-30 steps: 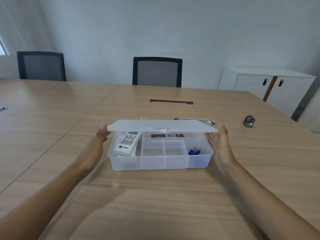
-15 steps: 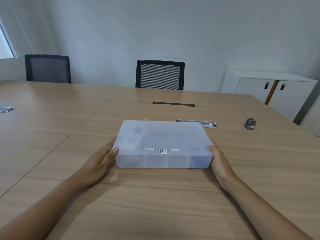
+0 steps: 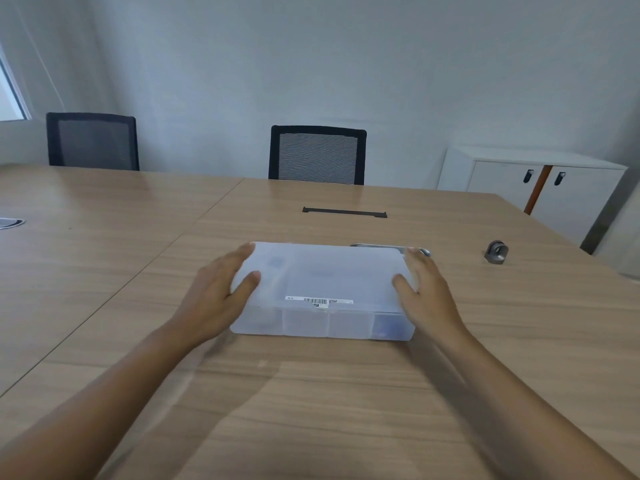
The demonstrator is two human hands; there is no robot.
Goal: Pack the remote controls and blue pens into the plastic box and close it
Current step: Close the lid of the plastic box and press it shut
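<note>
Frosted lid (image 3: 329,271) now sits flat on the plastic box (image 3: 322,322), mid-desk toward the near edge, where a second ago it was held above. Left hand (image 3: 221,292) and right hand (image 3: 420,289), open-palmed and gripping nothing, press its short ends; closing looks nearly done.
</note>
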